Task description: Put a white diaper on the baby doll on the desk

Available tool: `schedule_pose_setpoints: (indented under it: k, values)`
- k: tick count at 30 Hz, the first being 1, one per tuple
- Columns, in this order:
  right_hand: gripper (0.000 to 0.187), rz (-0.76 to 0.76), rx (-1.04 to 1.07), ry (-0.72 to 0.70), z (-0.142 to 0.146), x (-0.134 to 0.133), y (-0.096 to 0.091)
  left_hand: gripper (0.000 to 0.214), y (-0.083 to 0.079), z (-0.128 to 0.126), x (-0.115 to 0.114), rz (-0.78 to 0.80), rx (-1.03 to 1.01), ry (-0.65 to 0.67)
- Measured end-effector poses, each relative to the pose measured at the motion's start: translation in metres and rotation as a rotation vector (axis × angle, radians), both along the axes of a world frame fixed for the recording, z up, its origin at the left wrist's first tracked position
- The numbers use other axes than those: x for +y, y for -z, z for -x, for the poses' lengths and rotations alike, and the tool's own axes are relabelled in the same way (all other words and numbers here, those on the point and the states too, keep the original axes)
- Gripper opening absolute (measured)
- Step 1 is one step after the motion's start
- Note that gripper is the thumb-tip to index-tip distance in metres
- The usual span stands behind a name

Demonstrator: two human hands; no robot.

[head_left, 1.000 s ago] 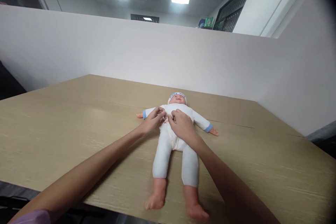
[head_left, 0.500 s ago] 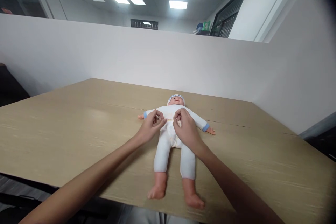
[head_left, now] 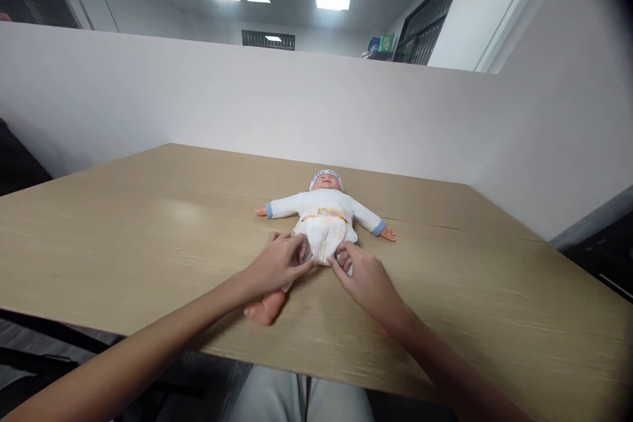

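Observation:
A baby doll [head_left: 325,199] in a white suit with blue cuffs lies on its back, head away from me. Around its hips is a white diaper [head_left: 326,232] with an orange printed band at the waist. My left hand [head_left: 283,260] is closed in a pinch at the diaper's lower edge, by one leg opening. At the opposite leg opening my right hand [head_left: 360,270] pinches the edge too. One bare doll foot [head_left: 266,308] shows below my left wrist. The doll's other leg is mostly hidden behind my right hand and forearm.
The wooden table [head_left: 148,231] has a seam running across it behind the doll. A white partition wall [head_left: 247,105] rises at its far edge, with glass above. My legs [head_left: 301,395] are under the near edge.
Both hands have moved from the diaper's waist down towards me to its leg openings. The doll's legs are spread wider and pulled up, and the printed waistband has come into view.

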State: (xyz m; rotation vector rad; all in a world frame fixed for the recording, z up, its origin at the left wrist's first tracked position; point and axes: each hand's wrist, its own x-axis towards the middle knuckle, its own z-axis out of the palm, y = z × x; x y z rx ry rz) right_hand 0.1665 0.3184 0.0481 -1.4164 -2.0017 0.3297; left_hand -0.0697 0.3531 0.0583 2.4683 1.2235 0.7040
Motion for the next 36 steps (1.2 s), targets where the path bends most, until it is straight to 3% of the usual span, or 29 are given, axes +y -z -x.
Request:
schedule_pose_setpoints:
  k: [9,12,18,24,32,36]
  values:
    - [0.005,-0.095,-0.081,-0.004,0.008,-0.005,0.012,0.032,0.013,-0.010,0.005,-0.011,-0.057,-0.036]
    - [0.014,-0.107,-0.038,-0.042,0.007,-0.008,0.014,0.024,0.014,-0.008,0.005,-0.049,-0.080,-0.045]
    - [0.019,-0.108,-0.005,-0.048,0.009,-0.010,0.017,0.016,0.016,-0.007,0.005,-0.022,-0.234,0.045]
    - [0.023,-0.075,-0.007,-0.026,0.012,-0.008,0.018,0.017,0.012,-0.008,0.006,0.018,-0.227,0.062]
    - [0.023,0.017,0.165,0.097,0.011,0.000,0.018,0.018,0.015,-0.010,0.009,0.081,-0.265,-0.043]
    - [0.029,0.022,0.314,0.103,0.011,0.003,0.020,0.021,0.016,-0.011,0.010,0.168,-0.376,-0.089]
